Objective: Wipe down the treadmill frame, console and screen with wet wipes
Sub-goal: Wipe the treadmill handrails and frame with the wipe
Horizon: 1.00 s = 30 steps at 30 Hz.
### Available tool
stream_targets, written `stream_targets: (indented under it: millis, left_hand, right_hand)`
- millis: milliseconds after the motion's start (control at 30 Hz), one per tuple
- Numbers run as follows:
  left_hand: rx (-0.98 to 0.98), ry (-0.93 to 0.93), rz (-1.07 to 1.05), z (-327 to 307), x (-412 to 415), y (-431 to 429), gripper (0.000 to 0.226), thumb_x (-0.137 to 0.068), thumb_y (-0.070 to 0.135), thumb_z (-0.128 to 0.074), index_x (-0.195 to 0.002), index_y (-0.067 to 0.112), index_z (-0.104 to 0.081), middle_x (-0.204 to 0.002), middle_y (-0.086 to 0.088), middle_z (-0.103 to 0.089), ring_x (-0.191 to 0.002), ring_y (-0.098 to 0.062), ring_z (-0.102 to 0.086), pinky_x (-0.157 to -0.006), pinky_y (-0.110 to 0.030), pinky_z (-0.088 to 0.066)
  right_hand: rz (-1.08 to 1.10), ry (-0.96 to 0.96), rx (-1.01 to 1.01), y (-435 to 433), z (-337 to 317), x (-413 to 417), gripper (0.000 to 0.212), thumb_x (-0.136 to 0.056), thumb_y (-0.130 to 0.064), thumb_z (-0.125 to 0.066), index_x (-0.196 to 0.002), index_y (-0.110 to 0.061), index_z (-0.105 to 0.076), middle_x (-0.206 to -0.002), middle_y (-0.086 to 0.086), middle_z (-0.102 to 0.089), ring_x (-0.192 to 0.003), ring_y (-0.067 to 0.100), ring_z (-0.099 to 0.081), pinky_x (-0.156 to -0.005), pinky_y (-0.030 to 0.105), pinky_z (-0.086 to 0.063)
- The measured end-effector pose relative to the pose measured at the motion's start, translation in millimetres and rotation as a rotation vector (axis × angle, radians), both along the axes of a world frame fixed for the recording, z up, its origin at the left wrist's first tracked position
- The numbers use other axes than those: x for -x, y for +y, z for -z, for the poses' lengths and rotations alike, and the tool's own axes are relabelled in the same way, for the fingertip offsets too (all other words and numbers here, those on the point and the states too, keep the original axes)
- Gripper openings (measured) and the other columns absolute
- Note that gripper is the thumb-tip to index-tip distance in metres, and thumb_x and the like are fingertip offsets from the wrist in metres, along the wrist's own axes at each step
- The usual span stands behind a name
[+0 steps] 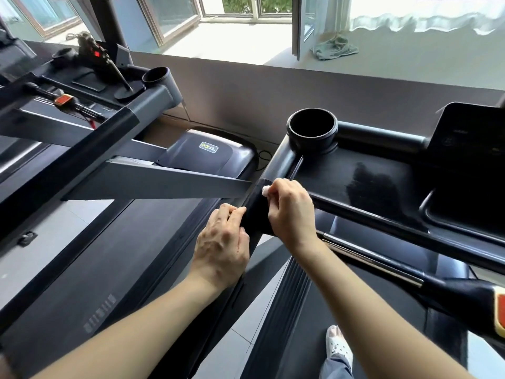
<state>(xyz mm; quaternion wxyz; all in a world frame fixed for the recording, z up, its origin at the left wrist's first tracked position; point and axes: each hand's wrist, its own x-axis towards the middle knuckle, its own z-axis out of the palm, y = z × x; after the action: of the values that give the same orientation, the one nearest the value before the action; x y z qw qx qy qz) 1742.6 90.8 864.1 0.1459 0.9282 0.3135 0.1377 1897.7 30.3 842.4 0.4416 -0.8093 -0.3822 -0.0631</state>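
I stand on a black treadmill whose left handrail [257, 217] runs down from the console tray [355, 173]. My right hand [289, 212] wraps over the rail from the right and pinches a small white wet wipe [265, 189] against it. My left hand [224, 242] grips the same rail from the left, just below. A round cup holder [311, 129] sits at the rail's top corner. The dark screen [470, 132] stands at the right edge, partly cut off.
A second, grey treadmill [114, 149] stands close on the left, its handrail reaching almost to mine. A windowsill with a crumpled cloth [334, 46] lies beyond. A horizontal grip bar [382, 263] with an orange-red end crosses lower right. My foot [337, 343] is on the belt.
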Motion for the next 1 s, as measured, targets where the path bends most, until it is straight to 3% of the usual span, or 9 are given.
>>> stream_targets:
  millis: [167, 267, 400, 500, 600, 733, 1000]
  left_hand:
    - [0.027, -0.03, 0.008, -1.2, 0.4, 1.3, 0.055, -0.094, 0.033, -0.028, -0.133, 0.008, -0.059, -0.122, -0.005, -0.059, -0.112, -0.026, -0.054, -0.096, -0.043, -0.048]
    - [0.023, -0.033, 0.007, -0.4, 0.5, 1.6, 0.055, -0.094, 0.032, -0.027, -0.132, 0.008, -0.059, -0.122, -0.006, -0.06, -0.113, -0.026, -0.055, -0.098, -0.042, -0.047]
    - [0.021, -0.038, 0.005, 0.2, 0.3, 1.8, 0.053, -0.094, 0.03, -0.028, -0.129, 0.007, -0.06, -0.12, -0.006, -0.06, -0.112, -0.027, -0.055, -0.097, -0.044, -0.049]
    - [0.03, -0.052, 0.001, 1.4, 0.5, 3.5, 0.054, -0.094, 0.031, -0.027, -0.129, 0.007, -0.06, -0.119, -0.006, -0.06, -0.111, -0.027, -0.056, -0.096, -0.045, -0.048]
    - [0.034, -0.067, -0.003, 2.5, -0.2, 4.0, 0.053, -0.094, 0.031, -0.027, -0.128, 0.007, -0.061, -0.119, -0.006, -0.061, -0.112, -0.027, -0.056, -0.098, -0.044, -0.047]
    - [0.02, -0.09, 0.001, 4.1, 1.6, 4.0, 0.05, -0.096, 0.03, -0.028, -0.125, 0.008, -0.061, -0.116, -0.005, -0.062, -0.109, -0.026, -0.057, -0.097, -0.041, -0.046]
    - [0.132, -0.146, -0.089, -0.7, 10.9, 1.3, 0.045, -0.098, 0.03, -0.034, -0.126, 0.01, -0.063, -0.122, -0.005, -0.065, -0.112, -0.023, -0.06, -0.095, -0.031, -0.042]
  right_hand:
    - [-0.216, -0.019, -0.028, -25.7, 4.3, 56.9, 0.02, -0.094, -0.016, -0.056, -0.075, -0.013, -0.06, -0.074, 0.004, -0.058, -0.075, 0.026, -0.054, -0.07, 0.035, -0.043]
    - [-0.142, 0.007, -0.014, -16.8, 4.4, 44.8, 0.023, -0.094, -0.024, -0.049, -0.078, -0.014, -0.062, -0.077, 0.004, -0.061, -0.074, 0.029, -0.059, -0.064, 0.039, -0.046]
    - [0.031, 0.083, -0.021, -3.1, 2.5, 33.6, 0.018, -0.096, -0.015, -0.055, -0.079, -0.011, -0.059, -0.079, 0.007, -0.061, -0.069, 0.034, -0.06, -0.056, 0.04, -0.044]
    - [-0.012, 0.169, -0.06, -18.1, 10.6, 70.2, 0.012, -0.094, -0.008, -0.058, -0.083, -0.013, -0.061, -0.081, 0.007, -0.062, -0.071, 0.03, -0.059, -0.062, 0.041, -0.046]
    - [-0.08, 0.273, -0.077, -35.3, 18.9, 90.5, 0.015, -0.088, -0.002, -0.061, -0.082, -0.015, -0.062, -0.081, 0.001, -0.066, -0.074, 0.021, -0.06, -0.066, 0.031, -0.044]
    - [0.038, 0.353, -0.101, -19.9, 17.7, 65.6, 0.018, -0.083, 0.0, -0.059, -0.081, -0.016, -0.066, -0.078, -0.002, -0.069, -0.073, 0.019, -0.063, -0.069, 0.029, -0.047]
    - [-0.137, 0.25, -0.098, -31.6, 9.2, 92.4, 0.013, -0.091, -0.008, -0.057, -0.086, -0.018, -0.063, -0.084, -0.001, -0.066, -0.076, 0.022, -0.062, -0.069, 0.038, -0.049]
